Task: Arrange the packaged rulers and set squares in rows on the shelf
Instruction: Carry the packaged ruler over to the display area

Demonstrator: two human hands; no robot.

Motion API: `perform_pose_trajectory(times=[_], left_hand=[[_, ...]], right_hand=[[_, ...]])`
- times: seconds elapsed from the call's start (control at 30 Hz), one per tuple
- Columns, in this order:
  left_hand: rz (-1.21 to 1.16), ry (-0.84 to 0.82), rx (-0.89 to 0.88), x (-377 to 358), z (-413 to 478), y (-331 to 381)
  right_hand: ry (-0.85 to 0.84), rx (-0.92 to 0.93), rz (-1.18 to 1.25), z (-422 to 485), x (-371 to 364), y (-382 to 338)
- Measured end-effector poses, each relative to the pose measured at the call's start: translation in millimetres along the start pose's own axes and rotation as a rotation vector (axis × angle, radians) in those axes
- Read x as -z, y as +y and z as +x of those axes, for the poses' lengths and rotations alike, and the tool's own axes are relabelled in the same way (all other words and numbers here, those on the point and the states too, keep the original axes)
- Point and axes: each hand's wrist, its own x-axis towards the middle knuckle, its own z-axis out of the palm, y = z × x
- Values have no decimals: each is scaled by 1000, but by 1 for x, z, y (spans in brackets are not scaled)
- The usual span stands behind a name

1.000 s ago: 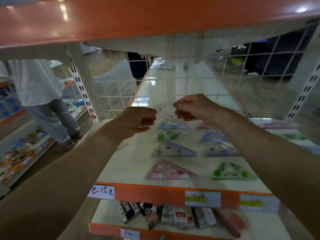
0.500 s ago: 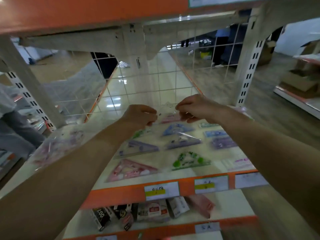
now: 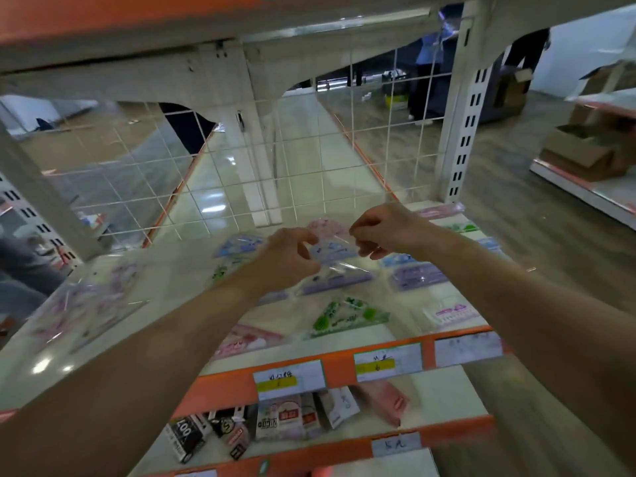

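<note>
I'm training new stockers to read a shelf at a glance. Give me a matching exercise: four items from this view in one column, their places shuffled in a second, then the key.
Things:
1. green set square pack
2. pink box
3. cardboard box
4. clear packet

Places:
A. pinched between the left hand and the right hand
B. on the lower shelf
C. front row of the upper shelf
D. far right of the view

Pairs: 1-C, 2-B, 3-D, 4-A

Both hands [image 3: 287, 258] [image 3: 385, 232] apparently pinch a clear packet [image 3: 332, 251] over the shelf [image 3: 282, 339].
</note>
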Motion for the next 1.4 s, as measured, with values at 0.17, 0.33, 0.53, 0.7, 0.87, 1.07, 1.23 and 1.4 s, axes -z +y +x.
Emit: perform_pose_trajectory(times=[0.17,0.33,0.53,0.7,0.87,1.07,1.23,1.4], left_hand=[[59,-21,-48,3,-5,-2],[163,-76,-5,3,-8,-7],[327,-98,46,-2,-10,0],[421,-140,105,0,-8,-6],[577,-205,116,-3,-7,-1],[649,-266,141,-9,-4,6],[678,-252,133,-14,-2,8],[666,-247,154,-16,-1,10]], right_hand=[[-98,32,-182,-2,1,0],[-185,80,-483,-5,-11,-7],[-136,146,-480,-2,-23,-12],[-182,85,-612,-5,-20,-9],[-231,-14,-699,-5,-28,-5],[-209,17,-795,-9,-31,-7],[-173,15,-800,-13,-29,-8],[-159,6,-790,-15,-32,-8]])
